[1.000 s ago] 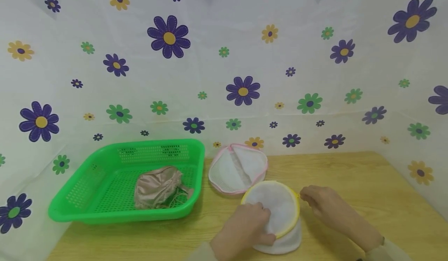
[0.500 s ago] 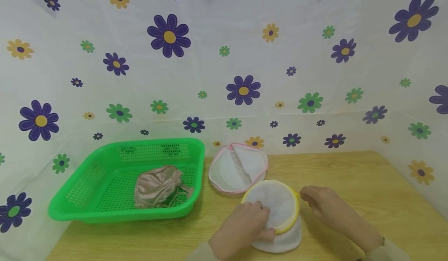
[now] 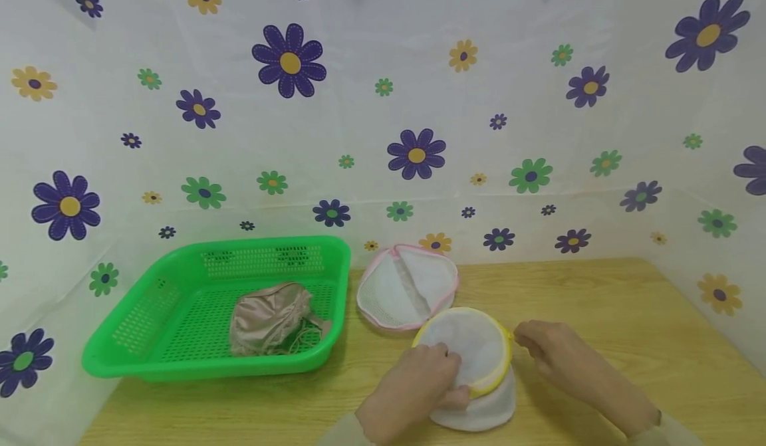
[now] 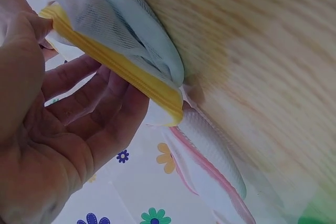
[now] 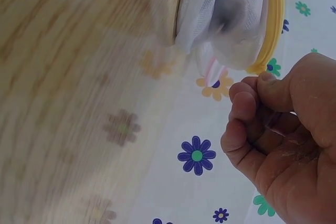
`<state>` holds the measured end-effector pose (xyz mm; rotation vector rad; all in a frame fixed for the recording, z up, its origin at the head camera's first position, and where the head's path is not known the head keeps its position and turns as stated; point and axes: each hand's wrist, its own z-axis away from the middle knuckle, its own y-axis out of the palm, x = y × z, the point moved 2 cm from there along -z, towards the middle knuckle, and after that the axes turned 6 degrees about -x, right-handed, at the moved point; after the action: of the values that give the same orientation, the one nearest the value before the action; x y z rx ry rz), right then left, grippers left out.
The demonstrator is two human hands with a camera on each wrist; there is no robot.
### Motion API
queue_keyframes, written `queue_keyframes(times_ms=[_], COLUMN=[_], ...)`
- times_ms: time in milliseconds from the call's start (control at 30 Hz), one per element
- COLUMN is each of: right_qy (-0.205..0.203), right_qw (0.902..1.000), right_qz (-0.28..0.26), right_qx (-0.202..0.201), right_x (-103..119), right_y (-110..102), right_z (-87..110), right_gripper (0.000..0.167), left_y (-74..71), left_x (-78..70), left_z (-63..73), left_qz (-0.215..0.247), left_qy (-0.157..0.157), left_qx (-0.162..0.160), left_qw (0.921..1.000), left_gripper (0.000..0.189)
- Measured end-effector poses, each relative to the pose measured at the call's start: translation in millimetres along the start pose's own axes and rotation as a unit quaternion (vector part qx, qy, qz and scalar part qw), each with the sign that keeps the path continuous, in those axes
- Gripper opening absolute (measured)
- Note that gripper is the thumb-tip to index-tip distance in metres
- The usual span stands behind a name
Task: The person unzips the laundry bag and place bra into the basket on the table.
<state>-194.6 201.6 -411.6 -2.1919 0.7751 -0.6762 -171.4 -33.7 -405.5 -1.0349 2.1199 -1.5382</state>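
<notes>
A round white mesh laundry bag [image 3: 469, 339] with a yellow zipped rim stands near the front of the table. My left hand [image 3: 415, 386] grips it from the left side. In the left wrist view, the thumb is at one end of the yellow zipper band [image 4: 113, 61] and the fingers lie against the band's underside. At the bag's right side, my right hand [image 3: 553, 349] pinches the yellow zipper end [image 5: 257, 68] between thumb and index finger, the other fingers curled. The pinching fingertips hide the pull itself.
Behind the yellow-rimmed bag lies a second mesh laundry bag [image 3: 407, 290] with pink trim. To the left, a green plastic basket [image 3: 215, 368] holds a crumpled beige satin garment [image 3: 269, 320]. A flowered sheet [image 3: 359, 120] hangs behind the wooden table [image 3: 646, 339].
The near edge of the yellow rim has tipped up a little, and my left thumb has shifted slightly left with it. My right hand keeps its pinch in nearly the same spot.
</notes>
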Motion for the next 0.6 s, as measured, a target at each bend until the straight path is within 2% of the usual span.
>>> queue_keyframes(times_ms=[333,600], right_qy=[-0.020,0.003], right_qw=[0.9997,0.9995], right_qz=[0.007,-0.012], right_qx=[-0.014,0.027], right_x=[4.3,5.5], right_y=[1.1,-0.4], right_z=[3.7,4.8], right_gripper=[0.025,0.031], left_y=[1.3,2.5], left_x=[0.2,0.5], left_z=[2.2,1.5], left_qz=[-0.014,0.006], left_qy=[0.001,-0.008], left_qx=[-0.034,-0.005], left_qw=[0.9993,0.9999], left_gripper=[0.035,0.033])
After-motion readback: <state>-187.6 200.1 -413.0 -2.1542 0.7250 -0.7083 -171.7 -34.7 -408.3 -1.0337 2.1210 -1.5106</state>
